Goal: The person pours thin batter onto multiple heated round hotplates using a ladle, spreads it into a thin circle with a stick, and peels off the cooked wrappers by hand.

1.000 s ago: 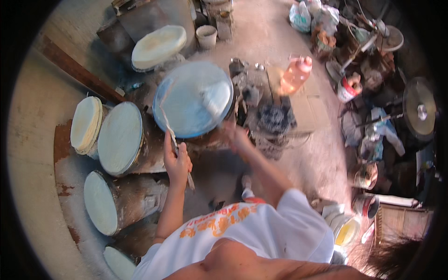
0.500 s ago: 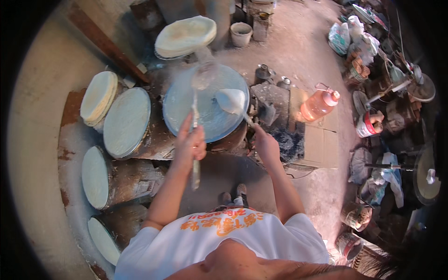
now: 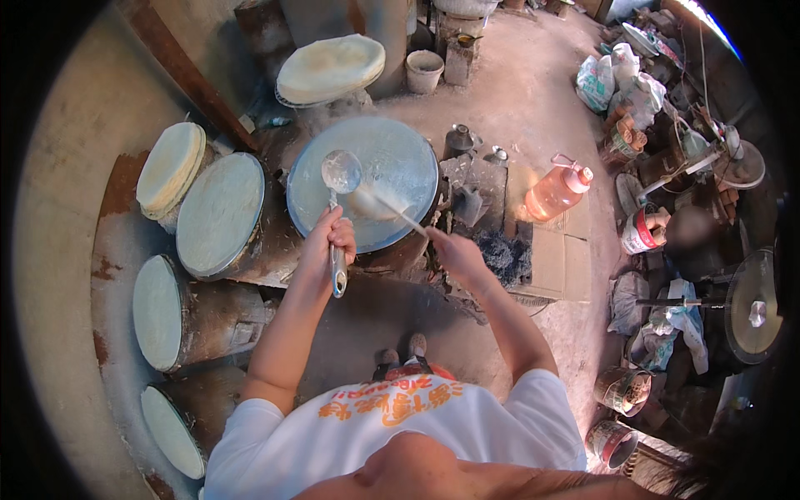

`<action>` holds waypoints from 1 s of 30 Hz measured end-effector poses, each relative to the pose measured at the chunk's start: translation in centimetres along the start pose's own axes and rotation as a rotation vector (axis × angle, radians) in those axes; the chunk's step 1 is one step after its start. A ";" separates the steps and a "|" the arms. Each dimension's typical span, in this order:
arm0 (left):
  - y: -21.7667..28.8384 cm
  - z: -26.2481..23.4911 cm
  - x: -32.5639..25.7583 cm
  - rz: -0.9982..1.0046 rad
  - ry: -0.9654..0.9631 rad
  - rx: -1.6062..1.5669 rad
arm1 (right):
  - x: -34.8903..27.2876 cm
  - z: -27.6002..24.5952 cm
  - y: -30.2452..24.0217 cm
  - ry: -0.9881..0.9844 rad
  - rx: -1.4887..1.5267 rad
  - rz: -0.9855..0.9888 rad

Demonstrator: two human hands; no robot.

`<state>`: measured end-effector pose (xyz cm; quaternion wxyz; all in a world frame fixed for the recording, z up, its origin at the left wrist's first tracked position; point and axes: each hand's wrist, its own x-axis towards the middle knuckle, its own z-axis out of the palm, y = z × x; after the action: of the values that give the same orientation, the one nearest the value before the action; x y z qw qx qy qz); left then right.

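A large round griddle [image 3: 392, 225] with a pale, wet-looking surface lies before me. My left hand [image 3: 329, 237] is closed around the handle of a ladle [image 3: 341, 172], whose round bowl hangs over the griddle's left half. The handle's end sticks out below my fist. In my right hand [image 3: 457, 257] I grip the thin handle of a scraper [image 3: 392, 208], which reaches left across the griddle. Its head is smeared by motion, close to the ladle. Whether the scraper touches the surface, I cannot tell.
Stacked pale flatbreads [image 3: 332, 68] rest on a round rack behind the griddle, another stack [image 3: 171, 170] at left. Several more round griddles [image 3: 220, 215] line the left side. A pink bottle [image 3: 557, 192] stands on cardboard at right. Buckets [image 3: 642, 232] and bags crowd the far right.
The ladle has come back toward me from the griddle's far edge. The scraper has swung left from the right side, my right hand moving slightly left and nearer.
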<state>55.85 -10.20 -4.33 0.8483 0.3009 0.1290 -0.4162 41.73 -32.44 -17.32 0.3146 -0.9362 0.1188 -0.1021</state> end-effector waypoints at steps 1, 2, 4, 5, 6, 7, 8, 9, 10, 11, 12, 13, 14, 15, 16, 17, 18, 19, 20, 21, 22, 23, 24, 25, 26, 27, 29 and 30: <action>-0.4 -0.1 0.1 -0.004 0.047 -0.102 | -0.6 -0.1 -0.4 -0.047 0.028 -0.020; -0.7 -0.2 0.2 -0.009 0.095 -0.205 | -1.4 0.4 -0.3 -0.056 0.017 -0.021; -1.2 -1.1 1.0 -0.017 0.038 -0.216 | -4.1 1.9 0.3 0.102 0.377 0.418; -1.7 -2.0 1.2 0.006 0.062 -0.223 | -5.5 2.6 -1.9 0.231 0.665 0.461; -2.8 -2.7 1.3 0.011 0.087 -0.210 | -6.3 5.3 -1.8 0.196 0.608 0.431; -4.9 -3.6 1.4 0.066 0.086 -0.226 | -7.0 8.2 -1.8 0.155 0.555 0.397; -6.4 -4.5 1.3 0.016 0.131 -0.299 | -6.7 8.9 -4.5 0.070 0.742 0.480; -8.1 -4.4 1.1 0.074 0.158 -0.318 | -5.9 7.9 -6.7 -0.007 0.776 0.447; -9.8 -3.4 1.2 0.119 0.159 -0.326 | -5.1 9.2 -5.6 0.090 0.758 0.277; -10.2 -3.3 1.2 0.112 0.114 -0.452 | -3.9 8.2 -6.2 0.074 0.699 0.231; -10.5 -3.2 1.2 0.106 0.065 -0.576 | -3.2 7.1 -6.7 0.057 0.642 0.183; -10.0 -4.1 1.2 0.022 -0.067 -0.767 | -2.2 4.4 -7.8 -0.033 0.412 0.102; -9.5 -4.8 1.7 -0.081 -0.248 -1.024 | -1.7 2.0 -8.1 -0.110 0.178 0.023; -9.6 -4.1 1.1 -0.159 -0.377 -1.176 | -0.6 1.7 -5.9 0.023 0.174 -0.056; -9.5 -2.4 0.7 -0.239 -0.515 -1.319 | 2.9 2.4 -1.2 0.149 0.351 -0.027; -9.2 -1.7 0.1 -0.199 -0.487 -1.329 | 3.5 4.4 2.6 0.228 0.567 0.066; -9.0 -2.7 -1.8 -0.081 -0.508 -1.321 | 3.7 1.2 -0.7 0.033 0.625 0.302; -10.0 -3.0 -3.6 -0.020 -0.538 -1.324 | 1.5 1.3 0.5 -0.086 0.384 0.212; -10.0 -3.3 -5.3 0.010 -0.557 -1.324 | 2.3 1.1 0.7 -0.173 0.146 0.041; -9.7 -3.7 -6.9 0.062 -0.608 -1.296 | 2.4 0.4 -1.3 -0.270 0.059 -0.087; -10.2 -4.5 -9.6 0.133 -0.604 -1.275 | 0.4 -0.8 -3.5 -0.395 -0.020 -0.219; -10.8 -4.7 -12.1 0.192 -0.594 -1.245 | 0.3 -1.4 -4.6 -0.424 -0.024 -0.169; -11.1 -4.8 -14.6 0.252 -0.557 -1.200 | 1.5 -1.6 -4.7 -0.451 -0.018 -0.133; -12.5 -5.4 -17.1 0.325 -0.602 -1.139 | 2.9 0.4 -2.0 -0.404 0.174 -0.012; -14.2 -6.6 -20.2 0.432 -0.644 -1.092 | 3.1 1.5 -0.6 -0.155 0.153 -0.376; -16.0 -7.8 -23.4 0.546 -0.682 -1.046 | 3.6 3.0 -0.6 -0.369 0.142 -0.505; -20.0 -8.0 -30.1 0.955 -0.706 -0.962 | 0.2 7.0 -3.3 -0.605 0.054 -0.938; -22.5 -6.8 -33.1 1.191 -0.706 -0.920 | -2.6 8.9 -5.9 -0.844 0.135 -0.911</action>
<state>17.92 4.19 -3.18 0.9555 -0.2063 -0.1684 0.1269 42.51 -22.14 -20.96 0.3180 -0.8305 -0.4337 0.1455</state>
